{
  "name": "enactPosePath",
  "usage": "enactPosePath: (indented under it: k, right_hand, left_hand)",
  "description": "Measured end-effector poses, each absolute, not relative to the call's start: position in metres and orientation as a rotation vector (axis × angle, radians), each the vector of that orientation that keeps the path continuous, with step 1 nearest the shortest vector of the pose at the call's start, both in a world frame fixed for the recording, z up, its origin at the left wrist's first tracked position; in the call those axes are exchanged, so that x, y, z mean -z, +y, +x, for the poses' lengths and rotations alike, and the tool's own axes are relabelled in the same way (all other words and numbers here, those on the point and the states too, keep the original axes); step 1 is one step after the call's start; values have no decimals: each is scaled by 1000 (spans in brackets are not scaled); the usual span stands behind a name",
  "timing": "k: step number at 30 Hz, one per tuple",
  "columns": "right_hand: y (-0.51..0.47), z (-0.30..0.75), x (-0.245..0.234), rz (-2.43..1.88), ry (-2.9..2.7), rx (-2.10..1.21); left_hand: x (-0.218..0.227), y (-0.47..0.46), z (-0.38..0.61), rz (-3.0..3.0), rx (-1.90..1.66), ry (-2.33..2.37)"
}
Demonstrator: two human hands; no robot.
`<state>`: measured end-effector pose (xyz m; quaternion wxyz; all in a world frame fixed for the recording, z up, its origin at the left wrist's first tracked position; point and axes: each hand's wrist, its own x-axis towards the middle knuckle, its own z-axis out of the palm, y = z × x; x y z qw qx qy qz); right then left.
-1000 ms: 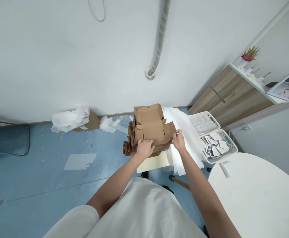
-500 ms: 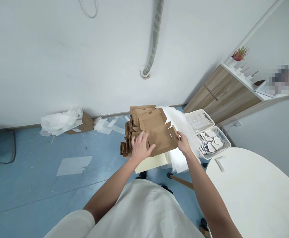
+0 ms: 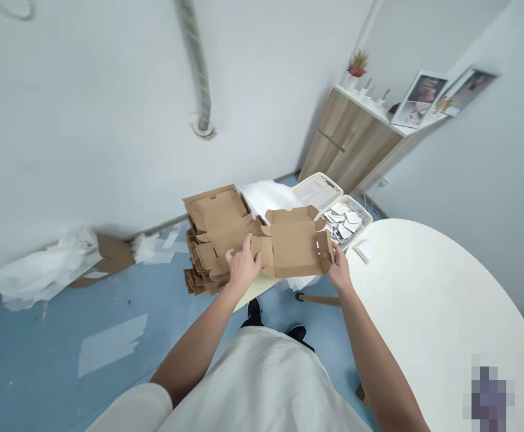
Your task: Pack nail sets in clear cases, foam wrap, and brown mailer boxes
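Note:
A flat, unfolded brown cardboard box (image 3: 294, 243) with slots and flaps is held up in front of me. My right hand (image 3: 339, 270) grips its right edge, fingers wrapped behind the side flap. At the box's left flap is my left hand (image 3: 243, 267), fingers apart; whether it touches the flap I cannot tell. Left of both hands, a pile of similar flattened cardboard boxes (image 3: 217, 219) rests on a pale yellow surface (image 3: 262, 284).
White foam sheeting (image 3: 268, 197) lies behind the box. Two white plastic baskets stand beyond, the nearer basket (image 3: 367, 217) holding small white pieces. A round white table (image 3: 433, 300) fills the right side. Plastic wrapping (image 3: 48, 264) lies on the floor by the wall.
The flat box has come off the pile to the right, carried by my right hand. My left hand has moved along its left side. The view has turned right.

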<state>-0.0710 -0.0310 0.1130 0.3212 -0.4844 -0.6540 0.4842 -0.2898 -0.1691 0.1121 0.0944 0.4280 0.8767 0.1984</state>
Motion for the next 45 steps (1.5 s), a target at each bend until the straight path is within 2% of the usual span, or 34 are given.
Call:
enactPosePath:
  k: [10,16,21,35,38,45]
  right_hand:
    - [-70,94,-127,-1411,-1364,-978]
    - [-103,209,-103,-1586,-1050,-788]
    - [-138,270,-84,-1805,-984,-632]
    - [-162,305,-29,-2043,-828,-717]
    - [-157,303,-27,-2046,-830,-851]
    - [-158,303,-17,-2211,-789,-847]
  left_hand:
    - [-128,-112,-155,1739,-786,2255]
    - [-126,-91,-50,1836,-770,1909]
    - [-106,-81,12,1821,-718,1603]
    - [-35,-45,65,1682,-475,1385]
    - [-24,-38,69,1712,-446,1393]
    - [-31,-35,64,2310,-451,1388]
